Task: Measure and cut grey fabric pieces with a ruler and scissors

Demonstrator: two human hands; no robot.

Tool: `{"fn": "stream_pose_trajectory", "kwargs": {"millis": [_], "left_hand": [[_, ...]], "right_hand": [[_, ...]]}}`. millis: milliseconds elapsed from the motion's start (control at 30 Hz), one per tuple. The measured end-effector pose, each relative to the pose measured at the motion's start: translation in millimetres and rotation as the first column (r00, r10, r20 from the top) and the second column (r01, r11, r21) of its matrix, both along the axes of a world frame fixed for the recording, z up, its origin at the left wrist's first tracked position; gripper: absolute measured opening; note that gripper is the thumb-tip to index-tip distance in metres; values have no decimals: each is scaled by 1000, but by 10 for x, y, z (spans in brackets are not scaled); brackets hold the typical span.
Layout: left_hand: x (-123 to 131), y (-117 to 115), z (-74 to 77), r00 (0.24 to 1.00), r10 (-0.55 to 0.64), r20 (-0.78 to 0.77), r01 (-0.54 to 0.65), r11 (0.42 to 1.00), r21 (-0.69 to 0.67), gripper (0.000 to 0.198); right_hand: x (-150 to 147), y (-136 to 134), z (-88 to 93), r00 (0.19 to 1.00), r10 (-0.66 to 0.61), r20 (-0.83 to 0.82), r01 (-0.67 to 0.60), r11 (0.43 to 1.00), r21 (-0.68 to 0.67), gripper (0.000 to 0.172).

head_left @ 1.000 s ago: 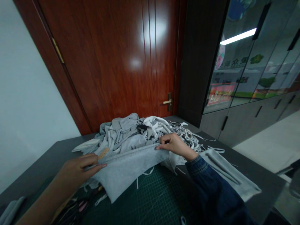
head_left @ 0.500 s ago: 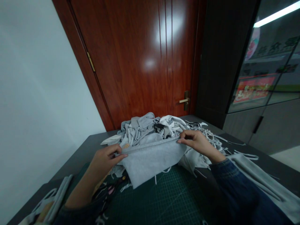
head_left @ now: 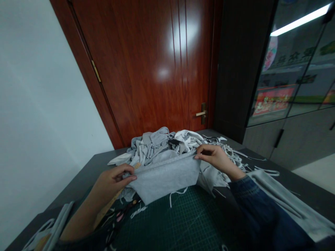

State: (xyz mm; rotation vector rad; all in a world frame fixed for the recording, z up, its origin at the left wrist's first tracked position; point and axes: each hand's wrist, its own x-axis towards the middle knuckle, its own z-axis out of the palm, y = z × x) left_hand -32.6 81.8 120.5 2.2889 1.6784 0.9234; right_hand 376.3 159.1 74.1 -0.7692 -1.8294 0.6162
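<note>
A piece of light grey fabric [head_left: 167, 177] is stretched between my two hands above the front of the scrap pile. My left hand [head_left: 117, 179] pinches its left upper corner between thumb and fingers. At the right upper corner, my right hand [head_left: 210, 156] grips the same edge in a pinch, slightly higher than the left. The cloth's lower edge hangs over a green cutting mat [head_left: 178, 223]. Beneath my left forearm lie dark-handled scissors [head_left: 121, 214], partly hidden, beside a wooden ruler-like strip [head_left: 106, 207].
A heap of grey and white fabric scraps [head_left: 154, 144] sits at the back of the dark table [head_left: 86, 170]. Thin cut strips [head_left: 234, 153] tangle at its right. Folded grey cloth [head_left: 282, 198] lies at the right, more cloth [head_left: 59, 223] at the left. A wooden door [head_left: 146, 69] stands behind.
The view has shifted slightly to the right, so the scene sits a little further left. Both hands still hold the fabric by the same edge.
</note>
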Motion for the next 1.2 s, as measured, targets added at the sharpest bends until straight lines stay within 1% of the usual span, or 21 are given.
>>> {"fn": "stream_pose_trajectory", "kwargs": {"millis": [100, 267, 400, 533, 600, 633, 667, 700, 767, 800, 867, 900, 967, 1000, 1033, 1067, 1100, 1133, 1167, 1200], "left_hand": [[-15, -3, 39, 1000, 12, 10, -11, 999, -36, 35], [15, -26, 74, 987, 121, 103, -122, 993, 4, 38], [14, -15, 60, 983, 176, 50, -175, 984, -26, 43], [-8, -1, 47, 987, 164, 4, -164, 986, -13, 45], [-22, 7, 38, 989, 143, 29, -143, 990, 2, 42], [-31, 13, 33, 990, 128, 67, -128, 992, 2, 39], [-42, 21, 29, 987, 112, 110, -113, 994, -4, 36], [-55, 29, 25, 984, 100, 145, -99, 995, -15, 38], [-84, 45, 24, 986, 88, 140, -83, 996, -45, 42], [-95, 51, 28, 991, 87, 99, -81, 995, -59, 40], [-98, 53, 40, 995, 99, 16, -98, 993, -60, 33], [-85, 52, 45, 993, 121, 11, -120, 992, -24, 33], [-24, 50, 44, 983, 168, 67, -176, 976, 126, 34], [21, 53, 35, 983, 160, 88, -175, 964, 201, 34], [70, 60, 20, 990, 116, 76, -131, 963, 235, 33], [119, 71, -2, 998, 45, 37, -52, 974, 219, 31], [163, 85, -26, 1000, -24, -5, 25, 987, 158, 29], [199, 102, -52, 999, -48, -22, 50, 995, 92, 28], [226, 119, -75, 1000, -15, -12, 16, 999, 45, 28], [243, 135, -93, 998, 54, 16, -55, 998, 26, 29]], "right_hand": [[-3, 11, -5, 1000, -8, -6, 8, 999, -39, 26], [-29, 34, -20, 998, -67, -2, 67, 996, -63, 30], [-46, 47, -24, 997, -77, 5, 77, 996, -46, 28], [-57, 62, -29, 999, -46, -10, 45, 998, -46, 24], [-67, 70, -40, 999, -26, -39, 24, 998, -54, 21], [-71, 73, -46, 998, -15, -62, 11, 998, -64, 20], [-73, 75, -52, 996, -4, -84, -3, 997, -77, 21], [-72, 76, -55, 995, 4, -97, -13, 996, -89, 25], [-61, 77, -52, 998, -5, -67, -1, 996, -86, 34], [-53, 74, -45, 1000, -11, -23, 9, 998, -64, 32], [-45, 64, -24, 996, -19, 82, 19, 1000, 3, 15], [-52, 55, -14, 993, -29, 115, 25, 999, 38, 8], [-101, 30, -9, 990, -95, 105, 83, 990, 114, 11], [-144, 15, -17, 987, -140, 83, 125, 979, 158, 12], [-195, 1, -34, 984, -158, 83, 139, 970, 197, 11], [-252, -13, -58, 982, -143, 120, 115, 970, 215, 10], [-307, -25, -85, 978, -107, 178, 70, 977, 202, 9], [-357, -33, -113, 970, -73, 232, 35, 986, 161, 10], [-396, -37, -136, 964, -59, 260, 32, 994, 106, 11], [-423, -39, -152, 963, -71, 260, 59, 997, 51, 12]]}}
